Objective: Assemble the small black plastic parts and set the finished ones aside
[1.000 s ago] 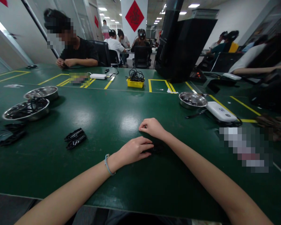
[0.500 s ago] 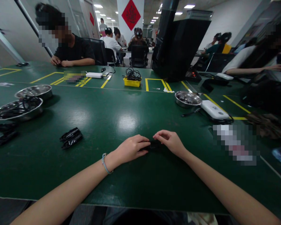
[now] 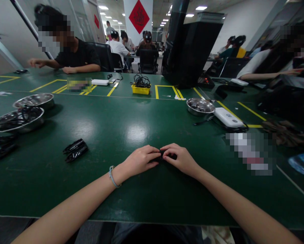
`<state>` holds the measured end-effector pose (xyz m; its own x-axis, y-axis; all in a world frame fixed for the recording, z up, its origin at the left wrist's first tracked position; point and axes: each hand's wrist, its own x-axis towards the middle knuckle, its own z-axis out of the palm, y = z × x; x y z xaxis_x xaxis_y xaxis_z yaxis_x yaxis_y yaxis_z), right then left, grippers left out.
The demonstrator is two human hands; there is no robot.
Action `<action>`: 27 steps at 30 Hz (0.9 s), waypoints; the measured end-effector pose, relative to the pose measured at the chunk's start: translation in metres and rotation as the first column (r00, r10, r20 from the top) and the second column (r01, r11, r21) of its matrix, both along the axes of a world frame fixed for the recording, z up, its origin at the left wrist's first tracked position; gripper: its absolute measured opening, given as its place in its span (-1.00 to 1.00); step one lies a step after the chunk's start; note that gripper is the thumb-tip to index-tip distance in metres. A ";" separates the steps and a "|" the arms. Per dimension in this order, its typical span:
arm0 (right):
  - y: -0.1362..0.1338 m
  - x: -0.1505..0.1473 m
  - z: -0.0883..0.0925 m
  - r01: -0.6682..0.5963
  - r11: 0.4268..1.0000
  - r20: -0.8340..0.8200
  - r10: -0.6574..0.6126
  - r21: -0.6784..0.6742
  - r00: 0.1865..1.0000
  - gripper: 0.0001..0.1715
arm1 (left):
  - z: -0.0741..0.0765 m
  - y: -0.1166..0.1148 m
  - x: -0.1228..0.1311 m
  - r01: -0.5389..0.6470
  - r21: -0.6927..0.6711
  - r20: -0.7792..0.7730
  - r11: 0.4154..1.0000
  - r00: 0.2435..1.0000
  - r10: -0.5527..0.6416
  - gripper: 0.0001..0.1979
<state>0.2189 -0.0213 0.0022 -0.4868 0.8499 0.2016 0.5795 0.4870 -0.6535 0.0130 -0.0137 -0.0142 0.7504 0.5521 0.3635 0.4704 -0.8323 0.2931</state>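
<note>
My left hand point(image 3: 143, 160), with a light blue bracelet at the wrist, lies low over the table with its fingers closed on a small black part point(image 3: 161, 154). My right hand point(image 3: 180, 159) meets it from the other side. Its thumb and forefinger curl into a ring, pinched at the near end of that part. Most of the part is hidden by my fingers, so its exact kind does not show. To the left, apart from both hands, several glossy black plastic pieces point(image 3: 76, 150) lie side by side on the green table point(image 3: 111, 200).
Two steel bowls point(image 3: 39, 117) stand at left, the nearer holding black cables; black pieces point(image 3: 1, 147) lie before it. At right are a steel bowl point(image 3: 200, 107) of small parts and a white box point(image 3: 229, 118). A yellow tray point(image 3: 141, 89) of cable stands farther back. People sit around.
My right hand has moved left and down, so its fingertips now meet the black part beside my left fingers. A person across the table has stretched one arm out to the left.
</note>
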 end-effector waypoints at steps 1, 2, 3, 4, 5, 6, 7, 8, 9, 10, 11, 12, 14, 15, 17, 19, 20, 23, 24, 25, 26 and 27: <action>-0.001 -0.001 0.000 0.009 1.000 0.007 -0.009 0.022 1.000 -0.91 | 0.000 0.000 0.000 -0.002 0.002 -0.002 1.000 1.000 0.002 -0.73; -0.002 -0.001 -0.001 0.019 0.999 0.015 -0.019 0.045 1.000 -0.91 | -0.001 0.000 0.000 -0.003 0.006 -0.005 1.000 1.000 0.003 -0.73; -0.002 -0.001 -0.002 0.026 0.997 0.023 -0.028 0.067 0.999 -0.91 | -0.001 0.000 0.000 -0.006 0.010 -0.007 1.000 1.000 0.006 -0.74; -0.003 -0.001 -0.003 0.030 0.996 0.031 -0.033 0.088 0.999 -0.91 | -0.001 0.000 0.000 -0.008 0.014 -0.011 1.000 1.000 0.008 -0.74; -0.004 -0.001 -0.003 0.029 0.994 0.039 -0.034 0.107 0.999 -0.90 | -0.001 0.000 0.000 -0.009 0.018 -0.013 1.000 1.000 0.009 -0.74; -0.004 0.000 -0.004 0.023 0.992 0.048 -0.029 0.124 0.998 -0.89 | -0.001 0.000 0.000 -0.008 0.022 -0.016 1.000 1.000 0.008 -0.74; -0.004 0.001 -0.004 0.010 0.990 0.058 -0.018 0.139 0.998 -0.88 | -0.001 0.000 0.000 -0.008 0.024 -0.019 1.000 1.000 0.008 -0.74; -0.004 0.002 -0.004 -0.007 0.988 0.069 -0.004 0.157 0.998 -0.87 | -0.001 0.000 0.000 -0.009 0.026 -0.024 1.000 1.000 0.009 -0.74; -0.004 0.004 -0.004 -0.025 0.984 0.083 0.010 0.174 0.997 -0.86 | -0.001 0.000 0.000 -0.009 0.028 -0.028 1.000 1.000 0.010 -0.73; -0.004 0.005 -0.004 -0.043 0.981 0.098 0.024 0.191 0.995 -0.85 | 0.000 0.000 0.000 -0.009 0.030 -0.031 1.000 0.999 0.010 -0.73; -0.004 0.006 -0.004 -0.061 0.977 0.113 0.038 0.207 0.993 -0.85 | 0.001 -0.001 0.000 -0.008 0.032 -0.035 0.999 0.999 0.010 -0.73; -0.004 0.008 -0.004 -0.076 0.972 0.126 0.049 0.224 0.991 -0.84 | 0.001 -0.001 0.000 -0.008 0.034 -0.036 0.999 0.999 0.009 -0.73; -0.003 0.009 -0.005 -0.100 0.961 0.143 0.065 0.257 0.988 -0.81 | 0.002 -0.001 -0.001 -0.003 0.039 -0.035 0.999 0.999 0.004 -0.73; -0.003 0.010 -0.006 -0.109 0.956 0.145 0.071 0.272 0.987 -0.81 | 0.003 -0.001 -0.001 0.000 0.041 -0.033 0.999 0.999 0.001 -0.73; -0.002 0.011 -0.008 -0.118 0.946 0.142 0.078 0.301 0.987 -0.81 | 0.003 -0.001 -0.001 0.005 0.048 -0.027 0.999 1.000 -0.004 -0.72; -0.002 0.012 -0.010 -0.122 0.937 0.139 0.080 0.328 0.987 -0.82 | 0.003 -0.001 -0.002 0.009 0.050 -0.025 0.999 1.000 -0.008 -0.72; -0.001 0.012 -0.011 -0.126 0.931 0.143 0.081 0.343 0.986 -0.82 | 0.002 0.000 -0.001 0.010 0.052 -0.023 0.999 1.000 -0.009 -0.72; 0.000 0.016 -0.012 -0.150 0.910 0.181 0.085 0.387 0.980 -0.81 | 0.000 0.003 0.002 0.013 0.054 -0.021 0.998 1.000 -0.012 -0.72; 0.001 0.018 -0.012 -0.160 0.903 0.198 0.085 0.400 0.976 -0.80 | -0.001 0.004 0.004 0.014 0.055 -0.016 0.998 1.000 -0.013 -0.72; 0.001 0.021 -0.012 -0.168 0.896 0.214 0.084 0.411 0.973 -0.80 | -0.003 0.006 0.006 0.015 0.057 -0.011 0.998 1.000 -0.014 -0.72; 0.002 0.024 -0.013 -0.172 0.891 0.226 0.081 0.421 0.971 -0.80 | -0.004 0.008 0.010 0.016 0.059 -0.005 0.998 1.000 -0.015 -0.72; 0.004 0.028 -0.013 -0.172 0.888 0.235 0.075 0.427 0.969 -0.80 | -0.005 0.010 0.013 0.016 0.063 0.000 0.998 1.000 -0.016 -0.72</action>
